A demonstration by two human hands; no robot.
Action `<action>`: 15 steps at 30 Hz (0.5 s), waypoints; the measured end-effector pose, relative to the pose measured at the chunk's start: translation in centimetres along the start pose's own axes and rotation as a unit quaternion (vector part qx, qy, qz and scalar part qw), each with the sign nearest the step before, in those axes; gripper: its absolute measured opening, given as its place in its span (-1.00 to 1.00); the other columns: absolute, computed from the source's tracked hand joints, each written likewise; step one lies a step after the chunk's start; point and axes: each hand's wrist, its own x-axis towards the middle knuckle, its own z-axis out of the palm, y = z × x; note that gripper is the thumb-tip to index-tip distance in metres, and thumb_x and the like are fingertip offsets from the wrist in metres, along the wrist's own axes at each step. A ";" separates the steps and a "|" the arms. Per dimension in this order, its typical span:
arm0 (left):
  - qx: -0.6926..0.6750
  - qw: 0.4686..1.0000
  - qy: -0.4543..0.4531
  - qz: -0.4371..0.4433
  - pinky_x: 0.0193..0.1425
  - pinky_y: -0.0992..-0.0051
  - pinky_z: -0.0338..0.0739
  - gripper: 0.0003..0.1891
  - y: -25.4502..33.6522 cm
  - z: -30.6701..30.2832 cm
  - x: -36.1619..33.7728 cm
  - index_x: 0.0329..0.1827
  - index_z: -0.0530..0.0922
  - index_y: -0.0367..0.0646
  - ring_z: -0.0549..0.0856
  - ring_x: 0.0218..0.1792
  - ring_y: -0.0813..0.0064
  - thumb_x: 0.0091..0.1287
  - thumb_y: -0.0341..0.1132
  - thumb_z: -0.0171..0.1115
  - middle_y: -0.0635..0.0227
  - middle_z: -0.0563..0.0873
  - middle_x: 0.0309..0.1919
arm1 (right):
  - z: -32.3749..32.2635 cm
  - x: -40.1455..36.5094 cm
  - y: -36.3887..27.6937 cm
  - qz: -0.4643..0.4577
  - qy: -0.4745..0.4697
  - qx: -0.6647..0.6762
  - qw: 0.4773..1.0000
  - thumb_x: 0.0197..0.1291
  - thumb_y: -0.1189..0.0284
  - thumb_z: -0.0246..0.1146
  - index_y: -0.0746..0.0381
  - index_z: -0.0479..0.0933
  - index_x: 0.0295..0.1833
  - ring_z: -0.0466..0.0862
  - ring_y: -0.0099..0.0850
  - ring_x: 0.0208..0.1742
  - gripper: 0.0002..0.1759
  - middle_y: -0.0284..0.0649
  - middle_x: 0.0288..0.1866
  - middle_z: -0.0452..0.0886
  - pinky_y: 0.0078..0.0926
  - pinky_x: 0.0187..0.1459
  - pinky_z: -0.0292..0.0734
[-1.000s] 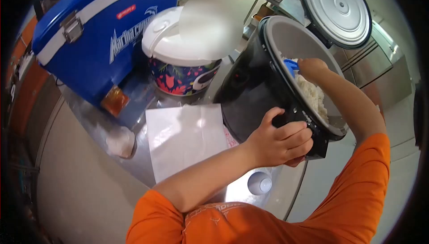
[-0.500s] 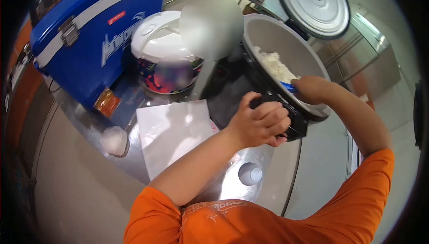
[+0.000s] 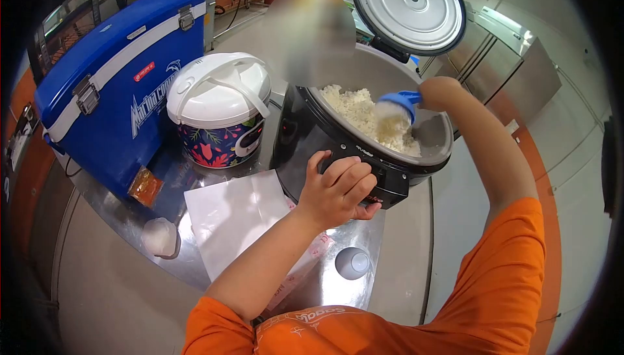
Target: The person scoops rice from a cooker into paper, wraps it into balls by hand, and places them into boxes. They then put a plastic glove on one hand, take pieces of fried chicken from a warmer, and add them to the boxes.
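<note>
A large black rice cooker (image 3: 296, 160) stands tilted in view with white rice (image 3: 348, 105) in its grey inner pot. Its round metal lid (image 3: 409, 13) is raised at the back. My left hand (image 3: 339, 187) grips the front of the cooker, with the fingers over the black front part and the thumb low at its edge. My right hand (image 3: 443, 93) is closed around the handle of a blue rice scoop (image 3: 406, 100). The scoop's bowl is over the rice inside the pot, looking pale and slightly blurred.
A white floral-patterned cooker (image 3: 218, 88) and a blue cooler box (image 3: 114, 95) stand to the left. On the metal table (image 3: 325, 287) lie white paper sheets (image 3: 224, 209), a grey cup (image 3: 353, 263), a small white bowl-like item (image 3: 160, 237) and an orange-brown packet (image 3: 145, 186).
My right hand has raised the scoop from low against the pot's near wall to above the rice. My left hand remains on the cooker's front. The camera view has shifted.
</note>
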 end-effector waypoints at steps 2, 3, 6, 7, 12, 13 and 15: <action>-0.002 1.000 0.004 0.004 0.11 0.10 0.22 -0.60 -0.1 0.1 0.1 -0.22 0.38 0.11 0.43 0.02 0.49 0.06 0.13 0.21 0.55 0.48 -0.15 | 0.8 0.5 -2.2 -0.011 0.017 -0.044 0.999 0.10 0.20 0.27 0.17 0.63 -0.13 0.68 -0.18 -0.14 -0.69 -0.18 -0.15 0.68 -0.24 -0.17 0.57; -0.003 1.000 0.006 0.004 0.11 0.10 0.22 -0.60 -0.2 0.2 0.0 -0.22 0.38 0.11 0.43 0.02 0.50 0.06 0.13 0.21 0.56 0.48 -0.16 | 1.8 0.5 -3.6 -0.040 0.023 -0.043 0.998 0.11 0.21 0.27 0.16 0.63 -0.11 0.67 -0.18 -0.10 -0.69 -0.18 -0.13 0.67 -0.24 -0.14 0.57; 0.002 1.000 0.016 0.006 0.11 0.11 0.22 -0.61 -0.2 0.3 0.0 -0.22 0.38 0.12 0.43 0.01 0.51 0.06 0.13 0.21 0.57 0.48 -0.16 | 1.3 -0.3 -6.6 -0.081 -0.024 -0.021 0.996 0.14 0.23 0.25 0.18 0.63 -0.11 0.64 -0.17 -0.03 -0.70 -0.15 -0.07 0.65 -0.21 -0.07 0.55; 0.001 1.000 0.017 0.006 0.11 0.11 0.22 -0.61 -0.3 0.4 0.0 -0.22 0.38 0.12 0.43 0.01 0.51 0.05 0.13 0.21 0.57 0.48 -0.16 | 0.6 -0.7 -7.3 -0.087 -0.048 -0.009 0.995 0.15 0.23 0.24 0.19 0.63 -0.11 0.63 -0.16 -0.01 -0.70 -0.13 -0.06 0.64 -0.20 -0.06 0.55; -0.004 1.000 0.019 0.004 0.11 0.13 0.23 -0.62 -0.3 0.4 -0.1 -0.23 0.39 0.14 0.43 0.01 0.53 0.04 0.13 0.20 0.57 0.48 -0.17 | -2.5 -4.4 -8.4 -0.139 -0.078 0.035 0.987 0.16 0.18 0.23 0.23 0.59 -0.09 0.60 -0.09 0.00 -0.64 -0.04 -0.07 0.62 -0.21 0.00 0.49; -0.002 1.000 0.019 0.002 0.11 0.13 0.23 -0.62 -0.3 0.3 -0.2 -0.23 0.39 0.14 0.43 0.02 0.53 0.05 0.13 0.19 0.57 0.48 -0.17 | -2.6 -5.1 -8.1 -0.148 -0.086 0.046 0.984 0.16 0.17 0.23 0.24 0.59 -0.09 0.60 -0.08 -0.01 -0.63 -0.03 -0.08 0.62 -0.21 0.01 0.48; 0.002 1.000 0.022 0.003 0.11 0.13 0.23 -0.63 -0.3 0.3 -0.1 -0.23 0.39 0.14 0.42 0.02 0.54 0.06 0.13 0.18 0.58 0.47 -0.17 | -2.3 -6.5 -7.1 -0.150 -0.086 0.064 0.983 0.16 0.15 0.22 0.25 0.57 -0.09 0.60 -0.07 -0.06 -0.61 -0.01 -0.13 0.63 -0.20 -0.01 0.47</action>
